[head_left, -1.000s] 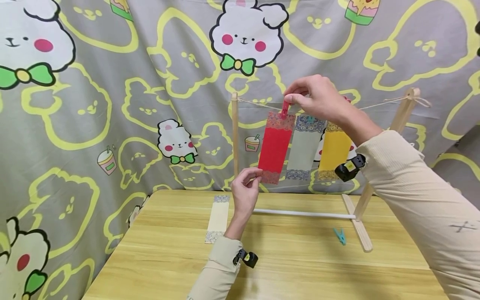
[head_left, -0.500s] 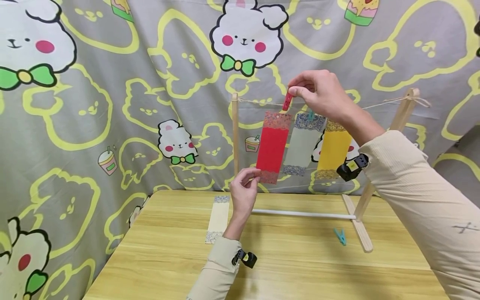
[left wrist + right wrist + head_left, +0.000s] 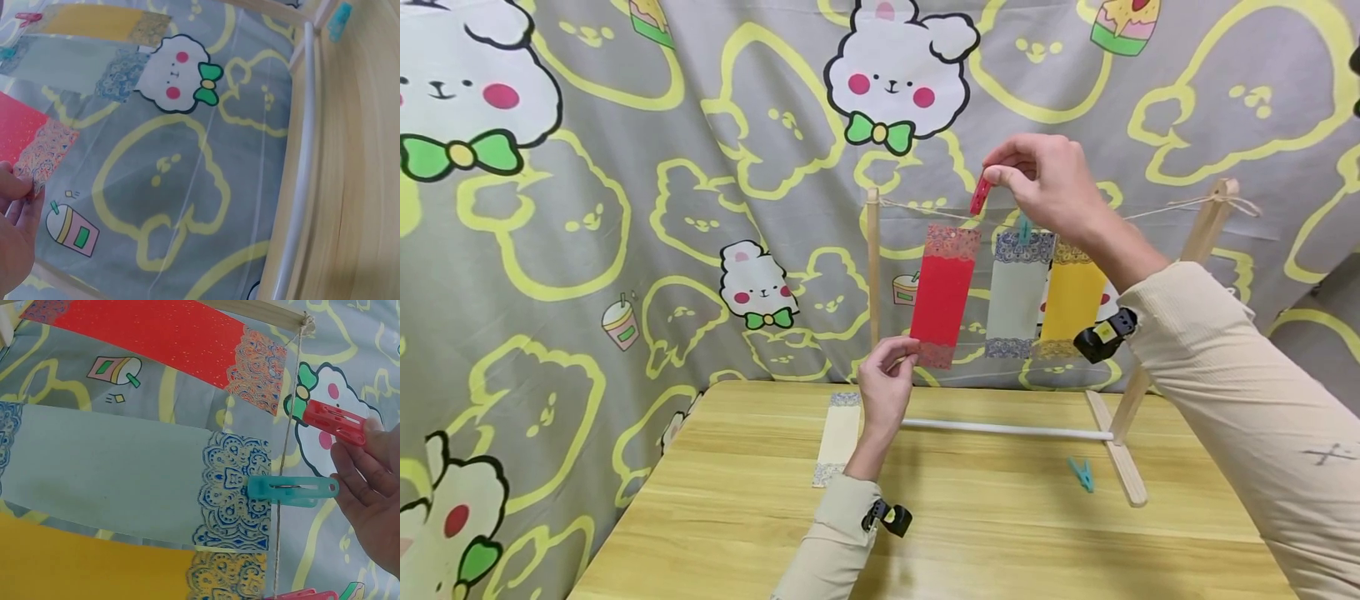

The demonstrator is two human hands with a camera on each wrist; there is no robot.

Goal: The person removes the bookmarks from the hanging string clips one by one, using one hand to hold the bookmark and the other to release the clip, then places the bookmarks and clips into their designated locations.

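Note:
My left hand (image 3: 886, 387) pinches the lower left corner of a red paper bookmark (image 3: 943, 296) with patterned ends. Raised above the cord (image 3: 289, 431), my right hand (image 3: 1048, 179) holds a red clothespin (image 3: 335, 422) between thumb and fingers. That clothespin is apart from the red bookmark, whose top end stands just below the cord in the head view. Beside it a pale grey-green bookmark (image 3: 1017, 296) hangs from the cord by a teal clothespin (image 3: 290, 487). Farther right hangs a yellow bookmark (image 3: 1070, 292), partly behind my right forearm; another red clothespin (image 3: 306, 595) shows at its top.
A wooden stand with a left post (image 3: 873, 267) and right post (image 3: 1206, 225) carries the cord; a white rod (image 3: 1007, 428) runs low across it. On the table (image 3: 760, 533) lie a cream bookmark (image 3: 838, 433) and a loose teal clothespin (image 3: 1082, 474). A patterned curtain (image 3: 677, 208) hangs behind.
The red clothespin has come off the red bookmark's top, and my right hand has moved up and slightly right with it. The grey-green bookmark has swung. My left hand has barely moved.

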